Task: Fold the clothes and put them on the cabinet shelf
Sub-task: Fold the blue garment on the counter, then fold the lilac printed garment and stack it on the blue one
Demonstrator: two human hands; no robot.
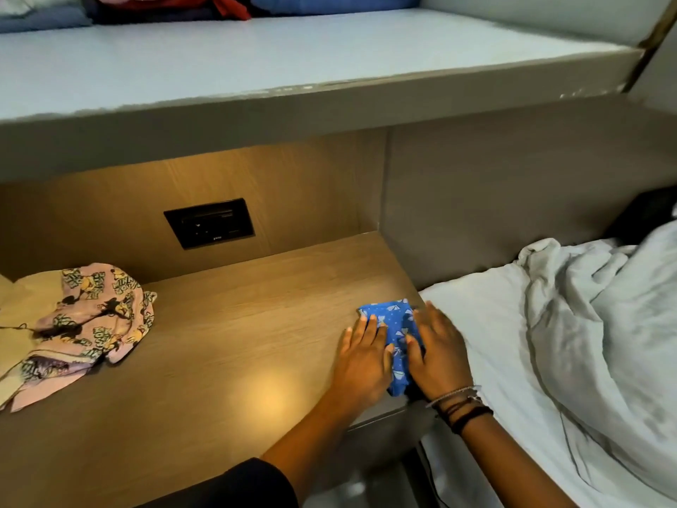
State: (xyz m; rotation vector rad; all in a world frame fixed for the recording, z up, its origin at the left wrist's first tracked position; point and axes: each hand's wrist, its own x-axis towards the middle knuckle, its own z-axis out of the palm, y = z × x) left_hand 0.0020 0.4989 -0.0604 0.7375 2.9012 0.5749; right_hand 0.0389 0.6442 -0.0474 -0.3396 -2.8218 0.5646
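Note:
A small blue garment with pale bow prints (397, 333) lies folded near the right edge of the wooden countertop (227, 346). My left hand (361, 361) lies flat on its left part, fingers spread. My right hand (437, 352) presses flat on its right part; bracelets circle that wrist. Both palms rest on the cloth without gripping it. At the far left sits a crumpled pink garment with cartoon prints (91, 324), partly on a yellowish cloth (22, 309). Above, the pale cabinet shelf (256, 64) holds blue and red clothes (205, 7) at its back.
A black socket panel (208, 222) is set in the wooden back wall. To the right lies a bed with a white pillow (487, 324) and a rumpled grey duvet (604, 324). The shelf's thick front edge (293, 115) overhangs the countertop.

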